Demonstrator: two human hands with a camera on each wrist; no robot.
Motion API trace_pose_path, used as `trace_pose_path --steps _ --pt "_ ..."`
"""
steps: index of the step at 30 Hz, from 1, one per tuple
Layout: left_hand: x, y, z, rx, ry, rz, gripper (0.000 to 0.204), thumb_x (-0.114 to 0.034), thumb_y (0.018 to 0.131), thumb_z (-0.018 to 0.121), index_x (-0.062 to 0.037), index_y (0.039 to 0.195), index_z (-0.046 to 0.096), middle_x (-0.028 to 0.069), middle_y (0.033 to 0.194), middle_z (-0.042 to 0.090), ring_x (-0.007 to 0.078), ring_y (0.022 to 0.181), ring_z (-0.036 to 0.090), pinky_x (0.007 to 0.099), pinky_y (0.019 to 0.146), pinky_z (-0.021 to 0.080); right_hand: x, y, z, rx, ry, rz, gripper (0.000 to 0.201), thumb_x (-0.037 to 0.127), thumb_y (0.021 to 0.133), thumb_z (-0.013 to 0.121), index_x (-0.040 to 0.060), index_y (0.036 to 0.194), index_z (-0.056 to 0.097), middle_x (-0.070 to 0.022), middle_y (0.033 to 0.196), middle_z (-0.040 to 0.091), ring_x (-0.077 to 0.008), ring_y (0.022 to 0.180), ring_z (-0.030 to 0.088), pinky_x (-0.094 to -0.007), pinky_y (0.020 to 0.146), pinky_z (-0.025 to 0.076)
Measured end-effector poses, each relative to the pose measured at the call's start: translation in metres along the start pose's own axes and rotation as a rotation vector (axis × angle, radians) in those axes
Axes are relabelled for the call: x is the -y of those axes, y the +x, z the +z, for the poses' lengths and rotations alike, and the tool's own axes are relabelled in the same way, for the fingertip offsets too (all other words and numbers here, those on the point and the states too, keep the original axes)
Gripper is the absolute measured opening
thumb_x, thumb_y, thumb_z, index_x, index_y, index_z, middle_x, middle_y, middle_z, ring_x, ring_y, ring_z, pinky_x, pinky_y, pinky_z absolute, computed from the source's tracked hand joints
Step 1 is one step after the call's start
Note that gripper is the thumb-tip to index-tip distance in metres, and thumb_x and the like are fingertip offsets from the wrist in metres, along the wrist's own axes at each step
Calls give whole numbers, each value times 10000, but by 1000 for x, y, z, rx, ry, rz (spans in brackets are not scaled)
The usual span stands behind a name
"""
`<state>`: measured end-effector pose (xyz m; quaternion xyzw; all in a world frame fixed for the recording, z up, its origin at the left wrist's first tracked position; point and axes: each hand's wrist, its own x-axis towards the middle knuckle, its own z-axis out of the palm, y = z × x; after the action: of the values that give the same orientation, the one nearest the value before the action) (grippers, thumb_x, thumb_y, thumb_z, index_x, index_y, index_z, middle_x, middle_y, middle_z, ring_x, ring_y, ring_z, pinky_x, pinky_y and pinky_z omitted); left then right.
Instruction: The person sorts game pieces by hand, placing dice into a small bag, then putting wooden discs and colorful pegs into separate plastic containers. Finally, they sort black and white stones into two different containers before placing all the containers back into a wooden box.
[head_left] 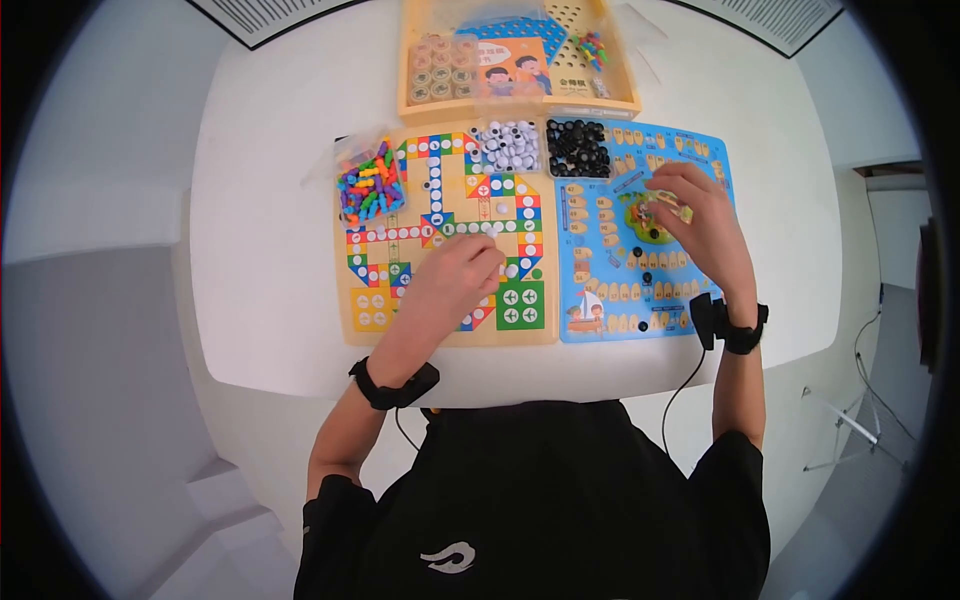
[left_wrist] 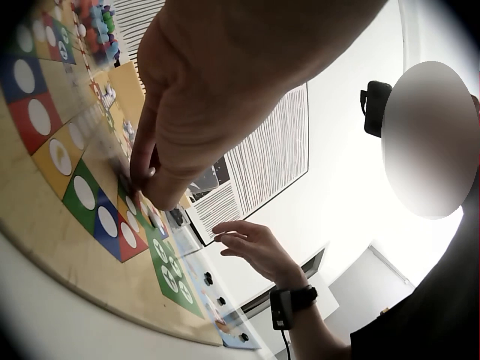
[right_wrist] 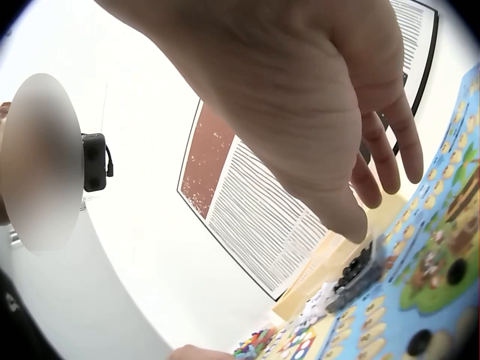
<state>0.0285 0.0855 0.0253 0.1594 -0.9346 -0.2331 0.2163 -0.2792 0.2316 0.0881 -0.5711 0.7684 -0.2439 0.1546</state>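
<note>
My left hand [head_left: 450,285] is over the wooden flying-chess board [head_left: 450,338], thumb and fingertips pinching a small white round game piece [head_left: 491,232] close above the squares. Other white pieces [head_left: 502,208] lie near it on the right side of that board. Raised above the blue board [head_left: 580,250] with numbered spaces is my right hand [head_left: 705,230], its fingers loosely extended and holding nothing. Several black round pieces [head_left: 647,278] rest on this blue board, below and left of the right hand.
Along the boards' far edge stand clear boxes of white pieces [head_left: 510,147] and black pieces [head_left: 578,150]. A box of coloured pegs [head_left: 370,185] sits on the wooden board's far left corner. Behind is a wooden case [head_left: 520,108] with wooden discs [head_left: 440,70] and a booklet [head_left: 515,65].
</note>
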Motion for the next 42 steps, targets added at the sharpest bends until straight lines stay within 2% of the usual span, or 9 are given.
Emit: trace_pose_path --steps 1,5,8,14,25,32,36,38,42 --pt "-2 1 -2 22 27 -9 159 10 779 761 -42 906 680 65 952 689 257 860 694 360 739 591 -9 -11 -2 27 -40 24 329 69 858 790 53 1181 725 -91 1225 688 -320 1122 668 -408 964 550" --pt "-7 2 -2 57 84 -13 179 12 778 764 -38 929 681 70 980 696 261 904 694 362 775 590 -15 -47 2 65 51 131 427 72 818 825 62 1230 711 -86 1268 672 -321 1165 644 -416 996 543" --pt "-12 3 -4 52 70 -40 185 29 777 753 -36 936 685 74 1003 701 265 914 694 368 781 590 -6 -62 12 45 -89 21 495 69 796 835 69 1271 695 -79 1312 653 -320 1208 618 -426 1031 532" --pt "-13 4 -3 67 62 -87 201 63 766 729 -35 937 686 74 993 704 276 921 694 373 792 589 -7 -70 22 167 8 -12 331 17 813 792 38 1139 741 -76 1229 658 -284 1144 632 -396 981 551" --pt "0 28 -15 76 113 -31 186 27 796 749 -33 961 687 84 989 710 283 909 686 373 770 578 2 -70 48 -11 -131 -46 137 -22 794 724 12 926 713 -107 972 659 -309 887 685 -409 779 578" --pt "12 78 -27 -83 72 23 154 -20 864 757 -38 1013 727 73 1047 737 247 989 716 357 816 592 3 -66 41 5 -94 -37 144 -43 760 709 6 896 711 -117 939 663 -320 867 689 -413 773 577" --pt "33 114 -25 -63 -29 -92 183 -86 900 759 -48 1078 734 75 1121 737 245 1019 717 360 840 589 11 -55 26 124 29 34 144 -38 773 714 3 911 713 -126 961 678 -316 843 707 -397 748 585" --pt "43 120 -27 -75 56 60 217 -154 928 752 -60 1122 733 78 1180 725 255 1041 710 369 875 579 14 -50 18 134 68 47 145 -34 785 718 2 926 712 -127 971 683 -309 840 716 -387 738 590" --pt "31 91 -44 14 -8 -89 248 -197 943 741 -81 1162 731 88 1219 711 275 1102 688 386 935 556 25 -30 6 123 248 42 147 -21 820 727 1 965 709 -126 981 683 -277 849 724 -356 725 599"
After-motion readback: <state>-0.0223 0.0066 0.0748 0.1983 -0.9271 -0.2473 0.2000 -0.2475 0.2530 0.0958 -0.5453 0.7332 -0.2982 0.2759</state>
